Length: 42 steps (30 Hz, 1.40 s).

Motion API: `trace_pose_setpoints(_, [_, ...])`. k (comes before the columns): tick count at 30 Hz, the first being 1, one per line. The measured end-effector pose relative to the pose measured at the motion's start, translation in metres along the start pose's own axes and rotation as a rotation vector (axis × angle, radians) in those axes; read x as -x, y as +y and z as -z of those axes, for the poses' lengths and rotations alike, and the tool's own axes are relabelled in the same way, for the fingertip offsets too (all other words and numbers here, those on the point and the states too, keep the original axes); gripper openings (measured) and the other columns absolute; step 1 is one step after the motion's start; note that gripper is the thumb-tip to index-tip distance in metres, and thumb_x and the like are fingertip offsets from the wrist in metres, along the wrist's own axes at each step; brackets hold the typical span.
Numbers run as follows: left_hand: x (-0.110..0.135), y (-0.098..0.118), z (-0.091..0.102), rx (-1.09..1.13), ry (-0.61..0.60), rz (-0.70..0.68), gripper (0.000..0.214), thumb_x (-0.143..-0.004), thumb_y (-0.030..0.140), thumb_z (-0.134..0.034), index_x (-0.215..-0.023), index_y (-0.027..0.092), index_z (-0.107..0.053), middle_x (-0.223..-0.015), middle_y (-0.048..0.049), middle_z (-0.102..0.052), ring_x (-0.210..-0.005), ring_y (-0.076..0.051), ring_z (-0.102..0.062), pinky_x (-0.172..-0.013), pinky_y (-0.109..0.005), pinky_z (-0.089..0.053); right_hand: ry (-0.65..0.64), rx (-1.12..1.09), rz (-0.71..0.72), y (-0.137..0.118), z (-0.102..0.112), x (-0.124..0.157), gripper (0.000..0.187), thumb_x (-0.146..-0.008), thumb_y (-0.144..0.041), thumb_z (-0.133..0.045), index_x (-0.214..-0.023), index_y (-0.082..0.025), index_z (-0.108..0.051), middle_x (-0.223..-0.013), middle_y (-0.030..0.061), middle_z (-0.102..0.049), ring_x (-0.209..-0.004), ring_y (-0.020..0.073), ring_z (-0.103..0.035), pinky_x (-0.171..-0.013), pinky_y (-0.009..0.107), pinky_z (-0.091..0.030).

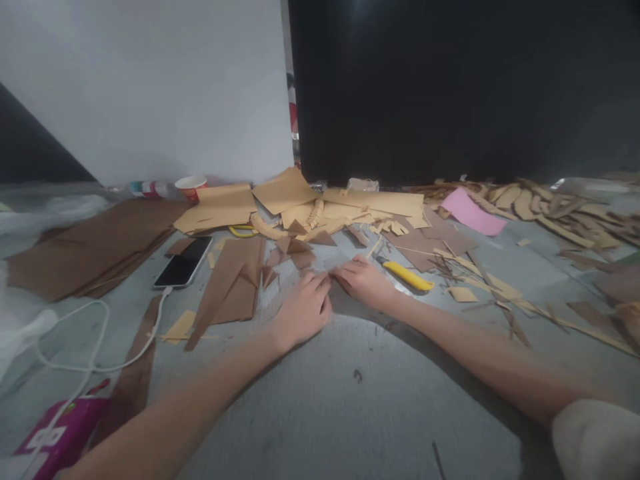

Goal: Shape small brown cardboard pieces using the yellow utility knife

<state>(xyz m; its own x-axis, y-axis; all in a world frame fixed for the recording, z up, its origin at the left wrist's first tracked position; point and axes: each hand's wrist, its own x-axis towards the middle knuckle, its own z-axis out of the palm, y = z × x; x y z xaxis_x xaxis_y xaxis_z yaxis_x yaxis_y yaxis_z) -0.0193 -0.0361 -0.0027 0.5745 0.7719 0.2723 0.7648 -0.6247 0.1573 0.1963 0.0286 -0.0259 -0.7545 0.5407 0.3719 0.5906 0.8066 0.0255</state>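
Observation:
My left hand (303, 308) and my right hand (364, 280) rest close together on the grey table (350, 400), fingers curled, fingertips almost meeting. Both pinch at something small between them that I cannot make out. Brown cardboard triangles (235, 283) lie just left of my left hand. A yellow utility knife (407, 275) lies just right of my right hand. More tan cardboard pieces (300, 207) are heaped beyond my hands.
A phone (183, 262) with a white cable (100, 333) lies at the left beside a stack of brown sheets (90, 247). A paper cup (191, 187) stands at the back. Pink paper (473, 212) and cardboard strips (550, 207) cover the right side. A pink box (60, 437) sits bottom left.

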Motion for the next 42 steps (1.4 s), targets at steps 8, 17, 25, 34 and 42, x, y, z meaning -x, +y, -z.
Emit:
trace_pose_setpoints(8, [-0.001,0.0,-0.003,-0.024,-0.008,0.014,0.035,-0.101,0.015,-0.047,-0.131,0.015,-0.066,-0.14,-0.0133,-0.066,-0.131,-0.03,-0.056,-0.117,-0.046,-0.047,-0.073,0.081,0.076,-0.005,0.011,-0.002,0.02,-0.107,-0.01,-0.05,-0.109,-0.011,-0.07,-0.097,0.0109,-0.071,-0.089,0.0251,-0.064,-0.091,0.041,-0.04])
trace_pose_setpoints(17, [-0.001,0.0,-0.003,-0.022,-0.008,0.016,0.036,-0.1,0.015,-0.05,-0.133,0.011,-0.066,-0.141,-0.0145,-0.066,-0.132,-0.03,-0.056,-0.117,-0.044,-0.047,-0.168,0.086,0.083,-0.007,0.017,-0.005,0.02,-0.104,-0.006,-0.05,-0.101,-0.012,-0.069,-0.097,0.0113,-0.071,-0.086,0.024,-0.064,-0.09,0.04,-0.04])
trace_pose_setpoints(25, [-0.001,-0.001,0.0,-0.021,-0.021,0.006,0.04,-0.102,0.016,-0.048,-0.138,0.011,-0.064,-0.142,-0.0148,-0.065,-0.13,-0.029,-0.057,-0.114,-0.044,-0.049,-0.246,-0.047,-0.026,-0.01,0.028,-0.009,0.015,-0.094,-0.006,-0.055,-0.1,-0.014,-0.066,-0.091,0.0087,-0.074,-0.079,0.0205,-0.063,-0.088,0.037,-0.033])
trace_pose_setpoints(34, [-0.001,-0.004,-0.001,-0.069,-0.038,-0.055,0.044,-0.105,0.02,-0.041,-0.143,0.011,-0.062,-0.15,-0.0132,-0.063,-0.127,-0.03,-0.058,-0.115,-0.046,-0.046,-0.261,-0.05,-0.043,-0.009,0.031,-0.006,0.021,-0.092,-0.008,-0.052,-0.104,-0.013,-0.069,-0.081,0.0081,-0.074,-0.069,0.0191,-0.058,-0.085,0.037,-0.031])
trace_pose_setpoints(42, [0.0,-0.001,0.004,-0.096,-0.065,-0.054,0.043,-0.107,0.023,-0.04,-0.14,0.011,-0.064,-0.152,-0.0141,-0.061,-0.133,-0.03,-0.054,-0.118,-0.047,-0.043,-0.276,0.012,-0.076,-0.014,0.037,-0.001,0.018,-0.085,-0.009,-0.056,-0.095,-0.013,-0.07,-0.075,0.0106,-0.075,-0.065,0.0212,-0.062,-0.087,0.039,-0.032])
